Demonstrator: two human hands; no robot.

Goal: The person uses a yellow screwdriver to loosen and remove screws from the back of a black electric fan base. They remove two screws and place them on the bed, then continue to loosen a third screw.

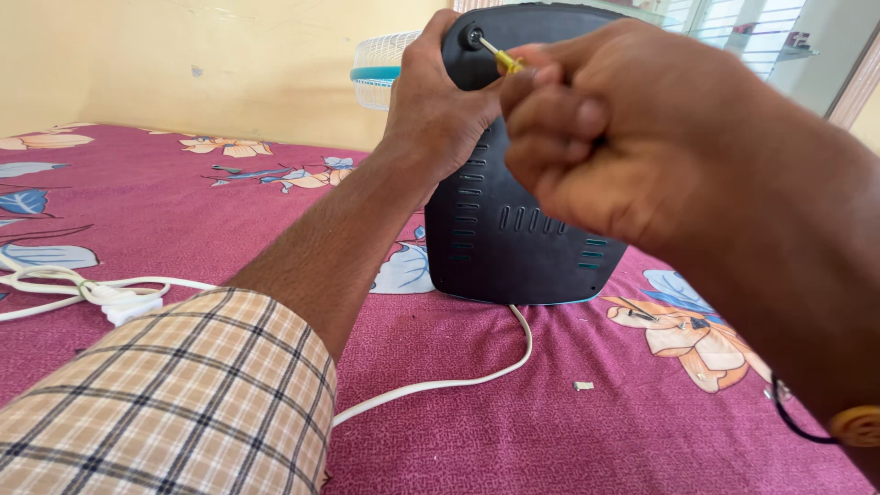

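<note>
Nearest, checked sleeve (183, 403) at near left. Right hand (587, 137) closed around yellow-handled screwdriver (502, 60), tip in screw hole at top of dark fan housing (513, 229). Left hand (440, 101) clamped on housing's upper left edge. White power cord (440, 380) trailing near across floral maroon bedsheet (550, 422).

A magenta floral bedsheet-covered bed (550, 431) is carrying a black plastic fan housing (513, 229), a white power cord (440, 383) and a small pale scrap (583, 386).

Home bedroom: floral bedsheet (183, 211), plain painted wall (183, 55)
</note>
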